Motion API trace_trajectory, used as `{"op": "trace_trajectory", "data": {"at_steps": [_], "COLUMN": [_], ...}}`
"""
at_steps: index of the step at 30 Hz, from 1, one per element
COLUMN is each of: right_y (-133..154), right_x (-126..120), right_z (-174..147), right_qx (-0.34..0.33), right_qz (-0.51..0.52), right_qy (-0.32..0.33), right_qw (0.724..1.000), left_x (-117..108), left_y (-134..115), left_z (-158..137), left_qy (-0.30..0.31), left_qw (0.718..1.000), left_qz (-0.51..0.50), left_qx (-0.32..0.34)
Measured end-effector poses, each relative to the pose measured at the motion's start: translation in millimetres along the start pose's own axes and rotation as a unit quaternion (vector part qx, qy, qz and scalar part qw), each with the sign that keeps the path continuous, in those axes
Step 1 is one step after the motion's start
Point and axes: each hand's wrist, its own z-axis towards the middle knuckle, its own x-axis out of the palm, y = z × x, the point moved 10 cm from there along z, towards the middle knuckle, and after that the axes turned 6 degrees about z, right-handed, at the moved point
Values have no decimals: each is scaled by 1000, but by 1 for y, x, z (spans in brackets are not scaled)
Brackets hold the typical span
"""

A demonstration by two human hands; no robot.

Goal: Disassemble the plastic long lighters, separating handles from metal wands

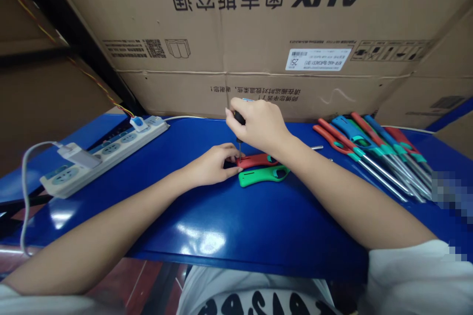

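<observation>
My right hand (256,120) is closed round the dark handle of a screwdriver (240,146), held upright with its tip down on the end of a red long-nosed gas lighter (256,160). The fingers of my left hand (216,165) pinch that same end of the red lighter against the table. Just in front of it, close alongside, lies a green gas lighter (260,176). My right forearm hides the metal nozzles of both in part.
A pile of red and blue gas lighters (373,145) lies to the right on the blue table (236,226). On the left stands a white power strip (111,152) with a charger (79,155) and cable. A large cardboard box (221,49) walls off the back.
</observation>
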Motion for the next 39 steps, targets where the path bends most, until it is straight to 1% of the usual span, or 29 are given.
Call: {"op": "trace_trajectory", "data": {"at_steps": [2,4,6,7,9,11,12,14,19,23,26,28,32,36,39], "right_y": [7,10,13,15,26,38,42,42,29,27,17,12,19,15,15], "right_x": [-4,-9,-13,-13,-10,-8,-8,-9,-10,-12,-13,-10,-10,-12,-12], "right_z": [-1,-1,-3,-4,-8,-15,-18,-21,-13,-13,-10,-10,-12,-11,-11], "right_qx": [-2,13,21,11,-50,-134,-165,-191,-169,-176,-141,-118,-138,-132,-146], "right_qz": [-31,-55,-65,-58,-19,30,45,48,-12,39,32,37,113,91,116], "right_qy": [19,44,73,91,136,180,195,204,171,171,161,175,197,195,202], "right_qw": [999,997,995,994,989,974,966,959,971,969,976,977,964,968,962], "left_x": [1,1,1,1,1,1,1,1,1,2,2,2,2,1,0], "left_y": [-2,-5,-8,-9,-11,-14,-16,-19,-20,-23,-23,-22,-21,-21,-22], "left_z": [0,0,0,-1,-1,-2,-2,-3,-3,-3,-3,-2,-2,-1,-1], "left_qy": [-3,-2,-2,-1,2,6,8,12,19,28,29,32,26,23,22], "left_qw": [1000,1000,999,999,999,999,999,998,997,995,994,995,995,995,995], "left_qz": [8,17,28,31,38,41,42,46,67,64,55,52,51,48,41], "left_qx": [6,13,17,17,15,19,25,37,39,72,85,83,85,85,87]}}
